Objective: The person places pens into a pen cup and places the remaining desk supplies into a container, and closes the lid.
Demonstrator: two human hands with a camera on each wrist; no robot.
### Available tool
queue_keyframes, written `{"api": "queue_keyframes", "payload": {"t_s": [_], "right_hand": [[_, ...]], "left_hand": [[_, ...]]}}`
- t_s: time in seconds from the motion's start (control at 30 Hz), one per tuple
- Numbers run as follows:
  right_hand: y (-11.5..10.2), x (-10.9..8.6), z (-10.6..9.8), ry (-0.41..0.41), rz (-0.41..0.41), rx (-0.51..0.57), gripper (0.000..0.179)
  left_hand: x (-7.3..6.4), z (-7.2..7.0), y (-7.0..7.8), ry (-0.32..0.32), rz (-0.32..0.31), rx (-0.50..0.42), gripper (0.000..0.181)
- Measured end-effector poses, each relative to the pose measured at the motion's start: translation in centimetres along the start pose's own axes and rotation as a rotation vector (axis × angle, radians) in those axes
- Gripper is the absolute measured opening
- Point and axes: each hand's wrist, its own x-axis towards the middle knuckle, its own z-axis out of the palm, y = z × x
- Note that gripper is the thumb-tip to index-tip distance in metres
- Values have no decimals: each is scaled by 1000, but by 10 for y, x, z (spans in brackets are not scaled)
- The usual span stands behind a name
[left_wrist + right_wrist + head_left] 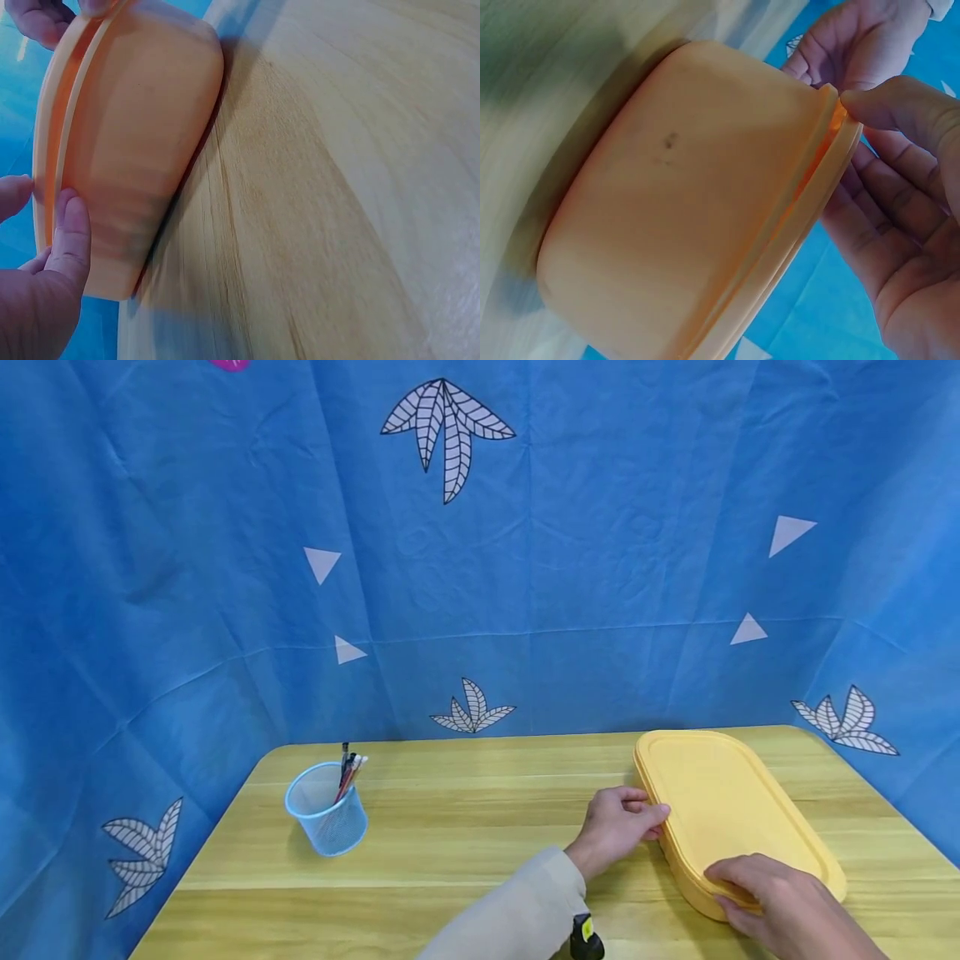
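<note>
A yellow lidded plastic box stands on the table's right side, its flat lid [723, 802] lying on top. My left hand [618, 827] grips the long left edge of the lid, thumb on top and fingers at the rim. At the near corner my right hand [787, 897] pinches the lid edge, the thumb [885, 105] right at the rim and the other fingers over the lid's top. Both wrist views show the box's side wall [150, 127] and a narrow groove between its rim and the lid. The inside is hidden.
A light blue mesh pen cup [337, 827] holding several thin pens or brushes [349, 772] stands on the left of the wooden table [465, 827]. Behind and beside the table hangs a blue printed cloth [570, 568].
</note>
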Motion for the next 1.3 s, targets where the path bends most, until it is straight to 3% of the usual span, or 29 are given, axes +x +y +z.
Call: {"api": "queue_keyframes", "payload": {"t_s": [0.47,0.6,0.73,0.87,1.07,1.3], "right_hand": [[1,3,-1,3,-75,31,35],[5,4,-3,-21,-72,93,31],[17,8,-11,-5,12,124,27],[40,13,-23,11,98,85,27],[75,15,-36,-155,256,52,40],[99,19,-32,-258,307,51,55]], "left_hand": [[-2,0,-1,13,37,10,27],[-2,0,-1,20,27,16,28],[-2,1,0,33,15,13,29],[-1,1,1,38,8,24,31],[-2,1,1,37,-10,65,33],[-3,1,3,48,-13,84,32]]}}
